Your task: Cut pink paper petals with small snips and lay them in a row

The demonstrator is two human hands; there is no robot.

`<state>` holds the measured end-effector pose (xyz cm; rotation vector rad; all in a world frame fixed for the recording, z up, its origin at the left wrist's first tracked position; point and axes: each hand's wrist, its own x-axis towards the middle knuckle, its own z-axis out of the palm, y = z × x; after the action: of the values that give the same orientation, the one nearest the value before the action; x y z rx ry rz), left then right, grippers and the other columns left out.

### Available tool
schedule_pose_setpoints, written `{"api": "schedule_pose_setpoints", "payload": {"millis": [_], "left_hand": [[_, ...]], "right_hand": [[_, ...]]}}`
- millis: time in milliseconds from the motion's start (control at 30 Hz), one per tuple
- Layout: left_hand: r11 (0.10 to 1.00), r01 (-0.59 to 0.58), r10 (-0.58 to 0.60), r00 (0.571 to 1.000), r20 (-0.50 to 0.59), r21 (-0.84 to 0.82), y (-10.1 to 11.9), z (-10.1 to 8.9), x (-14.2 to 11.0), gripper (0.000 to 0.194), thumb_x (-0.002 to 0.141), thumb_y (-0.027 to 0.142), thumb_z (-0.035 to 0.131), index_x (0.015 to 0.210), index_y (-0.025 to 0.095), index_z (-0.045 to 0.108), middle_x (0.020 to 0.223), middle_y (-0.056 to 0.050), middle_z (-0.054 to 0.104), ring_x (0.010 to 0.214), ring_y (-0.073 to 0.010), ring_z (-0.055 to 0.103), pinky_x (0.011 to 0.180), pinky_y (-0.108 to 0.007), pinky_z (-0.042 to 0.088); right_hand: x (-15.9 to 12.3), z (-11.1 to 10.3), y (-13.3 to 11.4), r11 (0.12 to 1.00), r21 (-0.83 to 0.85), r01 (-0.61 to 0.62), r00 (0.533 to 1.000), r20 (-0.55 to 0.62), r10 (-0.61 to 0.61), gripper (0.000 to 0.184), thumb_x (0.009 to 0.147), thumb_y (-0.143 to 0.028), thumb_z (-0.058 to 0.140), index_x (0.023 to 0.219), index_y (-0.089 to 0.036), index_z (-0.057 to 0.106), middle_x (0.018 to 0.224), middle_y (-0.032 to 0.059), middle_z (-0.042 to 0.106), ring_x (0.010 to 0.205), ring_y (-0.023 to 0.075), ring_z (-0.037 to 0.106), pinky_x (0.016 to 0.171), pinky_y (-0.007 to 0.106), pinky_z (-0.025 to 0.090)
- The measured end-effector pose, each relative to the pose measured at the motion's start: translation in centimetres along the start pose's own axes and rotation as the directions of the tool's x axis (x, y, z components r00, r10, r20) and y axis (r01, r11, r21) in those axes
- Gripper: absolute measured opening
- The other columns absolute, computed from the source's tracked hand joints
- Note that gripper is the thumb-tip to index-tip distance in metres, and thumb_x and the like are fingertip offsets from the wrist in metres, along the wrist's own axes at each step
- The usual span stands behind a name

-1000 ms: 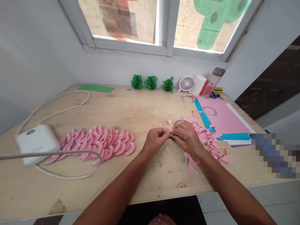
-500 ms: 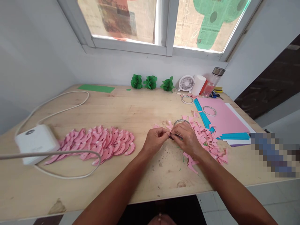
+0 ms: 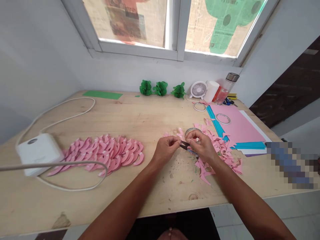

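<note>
My left hand [image 3: 167, 149] and my right hand [image 3: 203, 147] meet over the middle of the wooden table [image 3: 140, 116]. The right hand is closed round a small dark metal tool [image 3: 185, 145], which looks like small scissors or tweezers. The left hand pinches something tiny at the tool's tip; I cannot make it out. A roll of clear tape [image 3: 191, 131] lies just behind the hands. Pink paper scraps [image 3: 220, 150] are scattered under and to the right of the right hand. A pile of curved pink paper petals [image 3: 107, 153] lies to the left.
A white power adapter [image 3: 38, 151] with a looping cable [image 3: 62, 116] sits at the left. Three green paper balls [image 3: 161, 88], a small white fan [image 3: 198, 89], a bottle [image 3: 226, 87], two tape rings and pink and blue paper sheets [image 3: 235, 126] lie at the back right.
The right hand has turned and shifted slightly right, so more of the dark tool shows between the two hands. The left hand has stayed in place.
</note>
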<state>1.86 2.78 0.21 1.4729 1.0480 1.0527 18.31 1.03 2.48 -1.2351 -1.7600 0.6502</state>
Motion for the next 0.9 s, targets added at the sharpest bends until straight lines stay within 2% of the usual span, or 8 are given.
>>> {"api": "schedule_pose_setpoints", "payload": {"millis": [100, 233, 367, 467, 667, 767, 900], "left_hand": [[0.999, -0.025, 0.025, 1.000, -0.004, 0.047, -0.3, 0.0, 0.1, 0.020, 0.071, 0.030, 0.056, 0.069, 0.015, 0.069, 0.050, 0.002, 0.055, 0.050, -0.0102, 0.048, 0.046, -0.020, 0.034], [0.996, -0.043, 0.044, 0.999, -0.009, 0.084, -0.5, 0.1, 0.2, 0.019, 0.072, 0.028, 0.056, 0.073, 0.016, 0.070, 0.052, 0.001, 0.058, 0.053, -0.0116, 0.052, 0.048, -0.020, 0.036], [0.993, -0.050, 0.052, 0.999, -0.014, 0.107, -0.5, 0.3, 0.3, 0.019, 0.072, 0.026, 0.055, 0.073, 0.016, 0.070, 0.053, 0.001, 0.058, 0.056, -0.0119, 0.053, 0.049, -0.020, 0.037], [0.993, -0.058, 0.059, 0.998, -0.012, 0.107, -0.5, 0.3, 0.3, 0.019, 0.072, 0.026, 0.054, 0.070, 0.015, 0.069, 0.054, 0.001, 0.058, 0.056, -0.0118, 0.053, 0.050, -0.020, 0.037], [0.994, -0.055, 0.058, 0.998, -0.025, 0.095, -0.6, 0.3, 0.4, 0.020, 0.072, 0.027, 0.054, 0.070, 0.014, 0.070, 0.053, 0.001, 0.059, 0.055, -0.0119, 0.053, 0.051, -0.020, 0.038], [0.995, -0.045, 0.049, 0.998, -0.044, 0.092, -0.7, 0.4, 0.3, 0.020, 0.071, 0.027, 0.054, 0.069, 0.014, 0.070, 0.052, 0.001, 0.059, 0.056, -0.0124, 0.054, 0.050, -0.021, 0.039], [0.997, -0.020, 0.023, 0.998, -0.053, 0.074, -0.7, 0.5, 0.2, 0.019, 0.071, 0.028, 0.056, 0.069, 0.015, 0.069, 0.055, 0.001, 0.061, 0.057, -0.0129, 0.056, 0.050, -0.020, 0.039]], "right_hand": [[0.1, -0.1, -0.1, 0.993, 0.062, -0.104, 0.994, -0.021, 0.105, 0.012, 0.079, -0.030, 0.055, 0.074, -0.019, 0.056, 0.079, 0.0033, 0.060, 0.072, 0.0153, 0.053, 0.065, 0.030, 0.047], [0.0, -0.5, -0.4, 0.965, 0.176, -0.196, 0.980, 0.062, 0.188, 0.013, 0.078, -0.031, 0.056, 0.074, -0.018, 0.055, 0.087, 0.0050, 0.059, 0.077, 0.0162, 0.055, 0.058, 0.028, 0.050], [0.0, -0.7, 0.0, 0.968, 0.162, -0.189, 0.975, 0.151, 0.165, 0.009, 0.078, -0.026, 0.056, 0.073, -0.018, 0.055, 0.083, 0.0033, 0.060, 0.069, 0.0135, 0.056, 0.062, 0.029, 0.049], [0.0, -0.7, 0.4, 0.977, 0.138, -0.164, 0.971, 0.200, 0.135, 0.007, 0.078, -0.023, 0.056, 0.074, -0.018, 0.055, 0.084, 0.0031, 0.062, 0.071, 0.0139, 0.057, 0.066, 0.030, 0.047], [0.1, -1.0, 0.3, 0.975, 0.144, -0.169, 0.969, 0.206, 0.138, 0.008, 0.079, -0.025, 0.056, 0.075, -0.018, 0.055, 0.081, 0.0024, 0.060, 0.071, 0.0138, 0.056, 0.068, 0.029, 0.045], [0.1, -1.0, 0.2, 0.980, 0.126, -0.152, 0.960, 0.255, 0.116, 0.008, 0.079, -0.025, 0.056, 0.074, -0.018, 0.055, 0.072, 0.0007, 0.057, 0.069, 0.0136, 0.054, 0.066, 0.027, 0.043], [0.1, -0.6, 0.2, 0.971, 0.132, -0.200, 0.948, 0.276, 0.157, 0.008, 0.077, -0.023, 0.055, 0.072, -0.018, 0.052, 0.065, -0.0023, 0.052, 0.058, 0.0107, 0.048, 0.056, 0.023, 0.039]]}}
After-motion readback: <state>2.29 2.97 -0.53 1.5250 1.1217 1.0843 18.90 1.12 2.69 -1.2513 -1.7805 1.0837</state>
